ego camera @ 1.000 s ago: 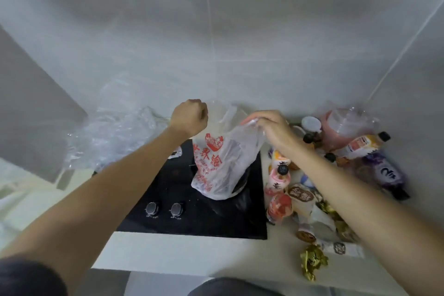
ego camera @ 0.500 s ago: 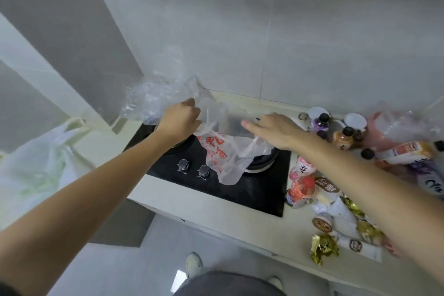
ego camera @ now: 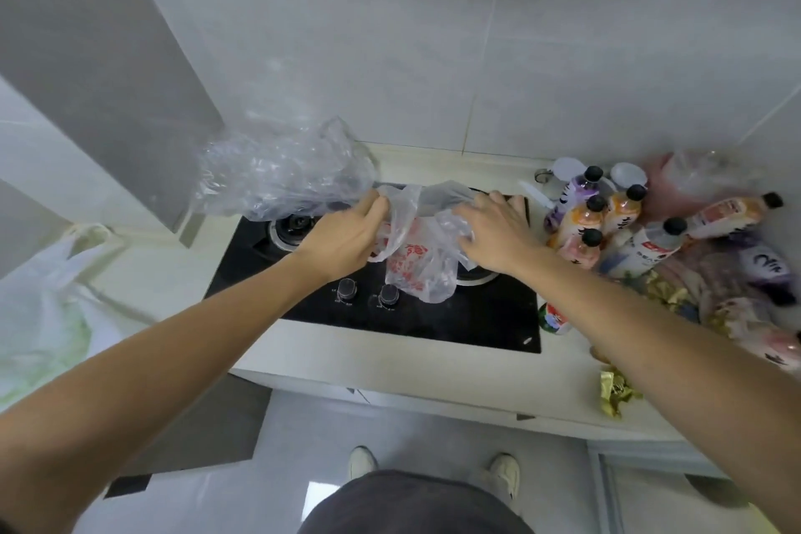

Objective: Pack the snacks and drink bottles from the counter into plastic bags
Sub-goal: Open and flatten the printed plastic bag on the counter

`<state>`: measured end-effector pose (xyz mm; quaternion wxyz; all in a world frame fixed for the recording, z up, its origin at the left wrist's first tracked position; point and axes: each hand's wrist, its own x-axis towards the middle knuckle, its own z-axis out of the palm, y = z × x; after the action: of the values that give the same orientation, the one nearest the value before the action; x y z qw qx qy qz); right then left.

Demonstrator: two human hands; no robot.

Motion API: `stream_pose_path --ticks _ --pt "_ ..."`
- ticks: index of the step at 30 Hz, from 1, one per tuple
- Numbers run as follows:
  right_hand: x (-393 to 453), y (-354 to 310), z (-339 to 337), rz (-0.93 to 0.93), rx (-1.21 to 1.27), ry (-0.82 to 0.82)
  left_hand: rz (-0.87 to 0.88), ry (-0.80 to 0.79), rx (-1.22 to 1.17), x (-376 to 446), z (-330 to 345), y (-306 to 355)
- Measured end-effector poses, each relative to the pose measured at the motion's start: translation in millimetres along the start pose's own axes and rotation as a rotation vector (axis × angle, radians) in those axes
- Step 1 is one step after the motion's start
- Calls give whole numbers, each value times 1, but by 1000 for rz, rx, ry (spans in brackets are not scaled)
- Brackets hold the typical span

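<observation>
Head view: left hand [ego camera: 346, 236] pinches the rim of the red-printed bag [ego camera: 416, 269], right hand [ego camera: 494, 236] with fingers spread on its other side, over the stove [ego camera: 433, 317]. Bottles [ego camera: 607, 217] just right of right hand. Step: opening the bag; next, reach for a bottle.

Arms: bare to the frame edge, no sleeves visible.
Hands: left hand [ego camera: 346, 236] and right hand [ego camera: 498, 236] bare, ungloved.
Garment [ego camera: 416, 505]: dark grey.
Shoes [ego camera: 503, 473]: white.
</observation>
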<state>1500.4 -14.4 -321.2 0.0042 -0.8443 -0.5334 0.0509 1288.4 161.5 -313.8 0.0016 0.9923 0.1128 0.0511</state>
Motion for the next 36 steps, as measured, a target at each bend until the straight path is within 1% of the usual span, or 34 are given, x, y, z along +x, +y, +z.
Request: stream_pose_path --ticks 3,5,9,11,14,17,19,22,25,28,31,36 --pt "-2 -16 1 35 -12 -25 80 118 167 -1 5 -11" --pt "-5 -23 -1 32 -22 -35 191 160 208 2 -1 -15" --pt "-10 -27 -1 -20 -17 -30 489 28 285 15 -10 -22" --pt "-10 -26 1 -62 -53 -16 521 -43 285 22 -8 -27" --pt "-7 -25 5 -110 -45 -59 456 -132 321 28 -5 -30" --pt "-2 -25 11 -139 -44 -165 366 -207 370 29 -4 -29" --pt "1 -25 16 -152 -83 -232 300 -208 385 29 -1 -28" --pt "7 -23 28 -165 -112 -276 217 -216 433 30 6 -27" --pt "13 -21 37 -180 -106 -287 91 -264 521 31 13 -27" --pt "16 -15 38 -216 -213 -269 -28 -318 536 32 22 -24" --pt "23 -6 41 -228 -246 -246 -58 -346 487 37 33 -21" --pt "20 6 28 -295 -152 -243 -64 -354 446 49 41 -22"
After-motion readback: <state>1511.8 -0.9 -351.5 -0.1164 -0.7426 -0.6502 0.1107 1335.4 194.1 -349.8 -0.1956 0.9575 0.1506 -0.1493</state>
